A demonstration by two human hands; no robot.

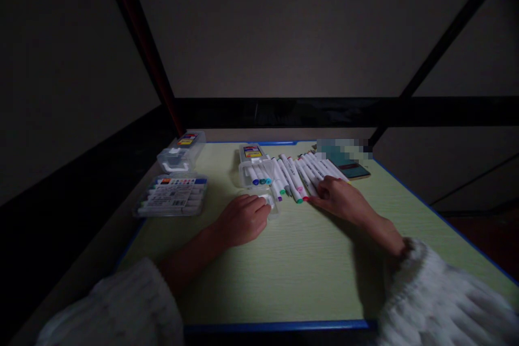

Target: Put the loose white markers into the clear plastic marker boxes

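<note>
At the bottom of the frame, chunky white knit sleeves (pixel 446 303) are framing a pale green, wood-grained tabletop (pixel 300 275) edged in blue. At centre, the left hand (pixel 245 219) is curling its fingers against a clear plastic flap (pixel 274 210); whether it is gripping, I cannot tell. Right of centre, the half-closed right hand (pixel 344 200) is touching smooth, white, rod-shaped markers (pixel 291 172); its hold is unclear. More are filling a clear box (pixel 257 162) centrally. Beyond, plain grey walls (pixel 267 38) are meeting dark beams (pixel 450 32).

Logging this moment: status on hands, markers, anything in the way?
Left hand at clear plastic by open case. Right hand at loose markers, grip unclear. Other loose markers lie between it and the case.
</note>
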